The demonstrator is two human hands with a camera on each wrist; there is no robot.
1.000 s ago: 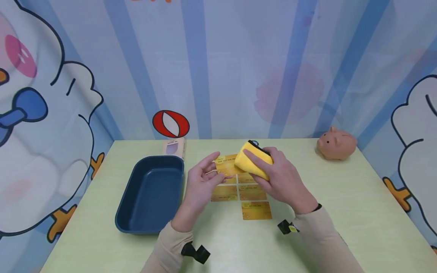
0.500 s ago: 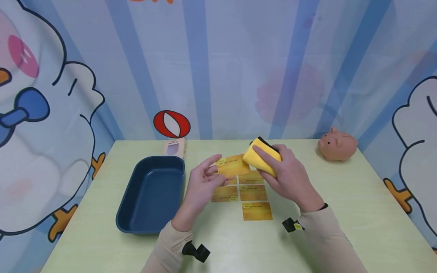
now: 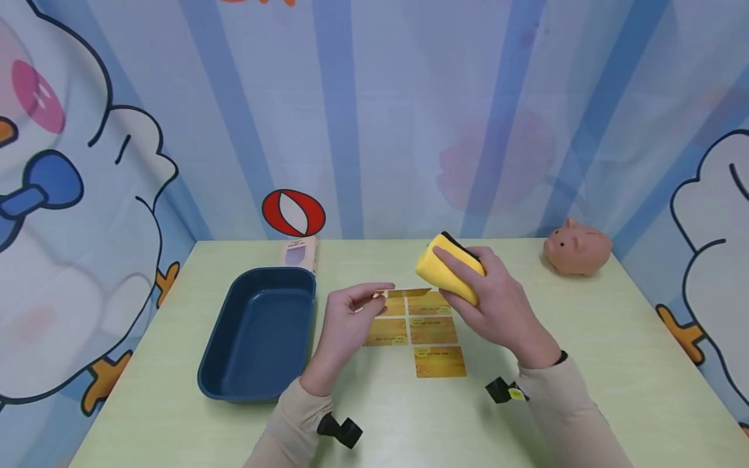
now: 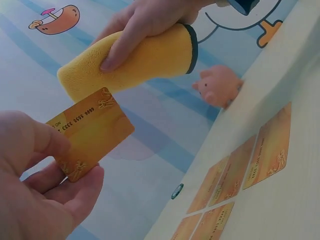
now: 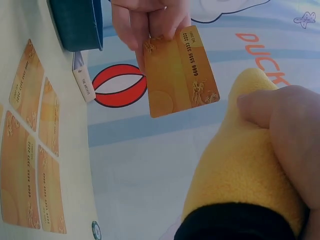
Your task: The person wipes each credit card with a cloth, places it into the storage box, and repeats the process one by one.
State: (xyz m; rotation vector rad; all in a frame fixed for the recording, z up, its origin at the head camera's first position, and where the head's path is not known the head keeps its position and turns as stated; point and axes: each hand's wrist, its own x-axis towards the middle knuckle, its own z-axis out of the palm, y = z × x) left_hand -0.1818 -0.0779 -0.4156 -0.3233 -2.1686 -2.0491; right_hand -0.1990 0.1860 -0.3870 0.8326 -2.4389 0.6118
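My left hand (image 3: 345, 325) pinches a gold bank card (image 4: 97, 135) by one end, with the thumb on its printed face in the left wrist view. From the head view the card is tilted nearly edge-on above the table. My right hand (image 3: 506, 309) grips a folded yellow cloth (image 3: 446, 268) with a dark edge, just right of the card. In the right wrist view a gap separates the cloth from the card. Below the hands, several more gold cards (image 3: 433, 330) lie flat in two columns on the table.
A dark blue tray (image 3: 210, 364) stands to the left, with a small pale box (image 3: 300, 253) behind it. The pink piggy bank (image 3: 578, 248) sits at the back right. Beyond the cards lies a small round disc (image 4: 177, 191). A patterned curtain (image 3: 398, 130) borders the table's back.
The cloth has come off the card's face as my right hand moved right and slightly up. My left hand has tipped the card from face-on to nearly edge-on.
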